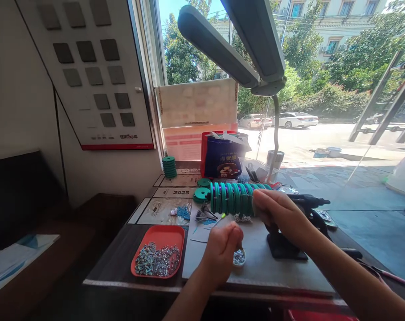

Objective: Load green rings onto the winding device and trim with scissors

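Note:
My right hand [280,215] grips the near end of a horizontal row of green spools [231,197] threaded side by side on a black stand [285,243]. My left hand [221,252] hovers lower, fingers pinched together just above a small dish of tiny silver parts [239,257] on the grey mat [262,263]. What the pinched fingers hold, if anything, is too small to tell.
A red tray [159,250] full of small metal pieces sits left of the mat. A stack of green spools [169,166] and a blue gift bag [222,156] stand by the window. A grey desk lamp [242,44] hangs overhead. Loose wires [202,217] lie behind the mat.

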A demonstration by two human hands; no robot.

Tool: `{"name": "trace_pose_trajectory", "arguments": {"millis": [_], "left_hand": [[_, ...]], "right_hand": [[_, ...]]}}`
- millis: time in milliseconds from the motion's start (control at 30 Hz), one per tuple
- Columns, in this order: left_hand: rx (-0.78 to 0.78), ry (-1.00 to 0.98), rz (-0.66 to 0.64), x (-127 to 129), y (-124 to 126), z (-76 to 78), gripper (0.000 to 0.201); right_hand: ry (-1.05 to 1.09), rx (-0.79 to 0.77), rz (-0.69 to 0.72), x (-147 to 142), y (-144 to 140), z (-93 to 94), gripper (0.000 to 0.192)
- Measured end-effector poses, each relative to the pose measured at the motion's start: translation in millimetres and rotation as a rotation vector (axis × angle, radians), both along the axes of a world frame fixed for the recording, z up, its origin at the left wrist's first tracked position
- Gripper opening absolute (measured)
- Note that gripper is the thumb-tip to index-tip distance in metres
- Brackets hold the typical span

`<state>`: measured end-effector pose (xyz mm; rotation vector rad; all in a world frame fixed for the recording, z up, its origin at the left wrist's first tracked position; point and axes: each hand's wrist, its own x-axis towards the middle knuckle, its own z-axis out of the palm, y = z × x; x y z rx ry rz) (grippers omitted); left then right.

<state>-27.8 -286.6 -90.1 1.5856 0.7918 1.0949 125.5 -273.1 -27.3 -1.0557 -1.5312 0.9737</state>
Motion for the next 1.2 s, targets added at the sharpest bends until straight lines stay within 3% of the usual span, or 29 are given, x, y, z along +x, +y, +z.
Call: {"name": "trace_pose_trajectory", "arguments": {"millis": [133, 367, 567, 700, 933, 1033, 1100, 1200], "left_hand": [[0.127, 0.141, -0.025, -5, -6, 10.9, 0.039], [0.251, 0.305, 0.074, -27, 12, 13.7, 0.036], [0.251, 0.326, 0.074, -26, 14, 10.6, 0.036], [0.25, 0.325, 0.083, -25, 15, 9.5, 0.036], [0.249, 0.326, 0.081, -25, 16, 9.8, 0.037], [0.249, 0.319, 0.076, -24, 17, 9.6, 0.037], [0.248, 0.314, 0.072, -25, 17, 9.2, 0.036], [0.236, 0.309, 0.063, -26, 18, 8.8, 0.035]], "right_hand": [[0.004, 0.007, 0.006, -3, -4, -12.4, 0.055], [0.04, 0.01, 0.03, -2, -11, -17.8, 0.054], [0.169, -0.229, 0.133, -19, -36, -64.6, 0.052], [0.182, -0.222, 0.026, -19, -34, -86.7, 0.052], [0.164, -0.161, -0.232, -4, -28, -100.5, 0.044], [0.067, -0.111, -0.371, -5, -31, -102.4, 0.053], [0.041, -0.102, -0.385, -8, -29, -101.0, 0.06], [0.151, -0.12, -0.288, -13, -19, -97.8, 0.05]]}}
